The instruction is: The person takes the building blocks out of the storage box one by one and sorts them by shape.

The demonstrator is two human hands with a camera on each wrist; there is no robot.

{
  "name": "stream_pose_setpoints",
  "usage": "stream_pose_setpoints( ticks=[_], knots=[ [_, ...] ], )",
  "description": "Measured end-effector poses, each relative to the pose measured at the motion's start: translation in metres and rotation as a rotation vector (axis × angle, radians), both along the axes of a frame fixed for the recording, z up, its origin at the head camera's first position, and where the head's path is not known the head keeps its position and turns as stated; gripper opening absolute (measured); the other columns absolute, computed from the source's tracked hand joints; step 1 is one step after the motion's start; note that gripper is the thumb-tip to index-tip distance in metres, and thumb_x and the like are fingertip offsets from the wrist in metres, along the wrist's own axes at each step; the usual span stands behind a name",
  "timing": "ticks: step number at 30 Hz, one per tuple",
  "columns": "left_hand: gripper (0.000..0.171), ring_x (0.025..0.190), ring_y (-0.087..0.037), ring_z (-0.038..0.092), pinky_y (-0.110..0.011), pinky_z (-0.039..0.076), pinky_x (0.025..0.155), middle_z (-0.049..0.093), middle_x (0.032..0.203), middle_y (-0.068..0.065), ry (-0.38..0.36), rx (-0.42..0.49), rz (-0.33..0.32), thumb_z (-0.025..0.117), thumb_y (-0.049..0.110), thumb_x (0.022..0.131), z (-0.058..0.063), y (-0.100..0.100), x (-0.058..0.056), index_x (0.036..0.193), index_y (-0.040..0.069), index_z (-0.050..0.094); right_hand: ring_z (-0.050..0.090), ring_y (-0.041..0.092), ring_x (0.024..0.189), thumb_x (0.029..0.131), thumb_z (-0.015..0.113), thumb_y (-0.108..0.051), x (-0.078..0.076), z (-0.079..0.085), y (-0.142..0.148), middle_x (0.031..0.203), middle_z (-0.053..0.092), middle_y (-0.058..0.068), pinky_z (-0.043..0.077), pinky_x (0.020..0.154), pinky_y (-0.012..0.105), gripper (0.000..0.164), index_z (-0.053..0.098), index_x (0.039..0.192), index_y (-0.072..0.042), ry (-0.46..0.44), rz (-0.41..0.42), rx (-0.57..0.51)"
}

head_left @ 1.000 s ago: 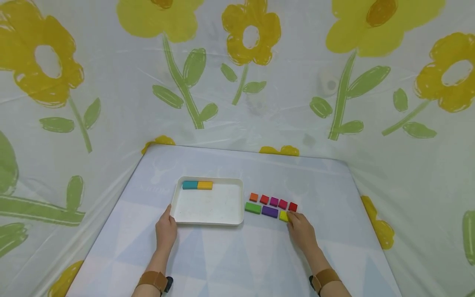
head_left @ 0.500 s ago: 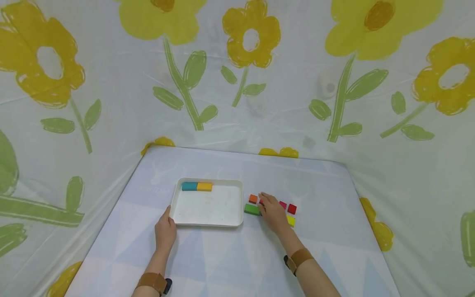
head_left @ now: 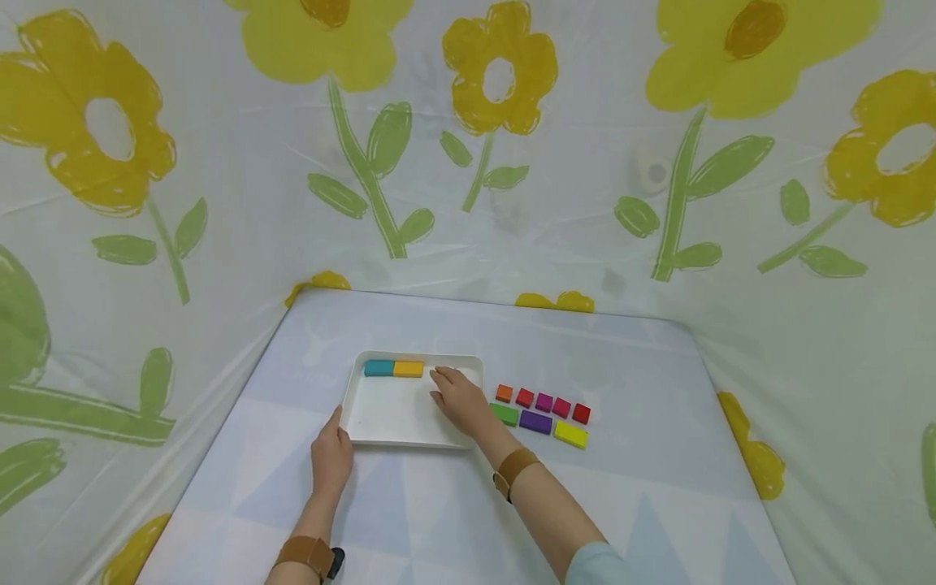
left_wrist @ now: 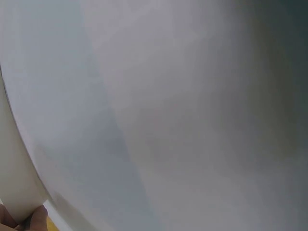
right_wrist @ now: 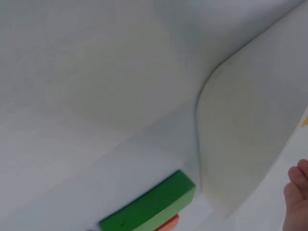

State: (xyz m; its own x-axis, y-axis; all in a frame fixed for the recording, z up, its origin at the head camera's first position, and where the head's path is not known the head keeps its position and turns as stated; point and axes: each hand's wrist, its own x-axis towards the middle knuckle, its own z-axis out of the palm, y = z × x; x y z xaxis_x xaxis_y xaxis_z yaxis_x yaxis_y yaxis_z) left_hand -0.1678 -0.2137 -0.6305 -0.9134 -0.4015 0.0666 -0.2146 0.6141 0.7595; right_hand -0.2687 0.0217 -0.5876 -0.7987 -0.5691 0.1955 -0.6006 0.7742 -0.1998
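My left hand (head_left: 332, 461) holds the white tray (head_left: 409, 444) at its near left corner; in the left wrist view its fingertips (left_wrist: 38, 219) touch the tray's corner (left_wrist: 19, 185). Over the tray's right part is my right hand (head_left: 462, 402), fingers extended leftward, with no block visible in it. Inside the tray, along the far wall, a teal block (head_left: 379, 369) and an orange-yellow block (head_left: 408, 370) lie end to end. The right hand's fingertips are just right of that orange-yellow block. In the right wrist view, part of the right hand (right_wrist: 298, 195) shows beyond the tray wall (right_wrist: 245, 120).
Right of the tray, small cubes sit in a back row: orange (head_left: 504, 393), magenta (head_left: 544, 402) and several reds and pinks. In front lie a green block (head_left: 504, 413), partly behind the right forearm, a purple block (head_left: 536, 422) and a yellow block (head_left: 571, 434).
My right hand has moved left from the yellow block, across the loose blocks, to over the tray. The yellow block stayed on the table. My left hand keeps its place at the tray.
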Motion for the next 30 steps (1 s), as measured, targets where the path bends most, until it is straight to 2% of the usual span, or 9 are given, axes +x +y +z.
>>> stream_pose_setpoints(
  ticks=[7,19,30],
  knots=[
    [0.046,0.134,-0.046,0.048,-0.055,0.048,0.109,0.047,0.145,-0.031,0.002,-0.008,0.001,0.036,-0.003,0.1,0.001,0.0,-0.001,0.145,-0.01,0.039,0.046,0.024,0.143,0.102,0.054,-0.031,-0.007,-0.004,-0.021,0.154,0.047,0.01,0.042,0.12,0.036,0.053,0.044,0.148,-0.006,-0.173,-0.031,0.046],
    [0.046,0.134,-0.046,0.047,-0.055,0.048,0.108,0.046,0.145,-0.032,-0.016,0.0,-0.003,0.036,-0.003,0.1,0.004,0.001,0.0,0.145,-0.01,0.039,0.042,0.024,0.146,0.102,0.054,-0.029,-0.013,-0.005,-0.041,0.155,0.044,0.011,0.04,0.121,0.034,0.052,0.045,0.147,-0.004,-0.187,-0.01,0.158],
    [0.046,0.133,-0.046,0.048,-0.055,0.049,0.107,0.046,0.145,-0.031,-0.013,0.0,-0.003,0.036,-0.003,0.1,0.004,0.0,0.0,0.145,-0.01,0.039,0.037,0.023,0.149,0.103,0.051,-0.028,-0.016,-0.005,-0.046,0.16,0.038,0.009,0.037,0.124,0.036,0.053,0.039,0.15,-0.006,-0.242,0.003,0.249]
  ],
)
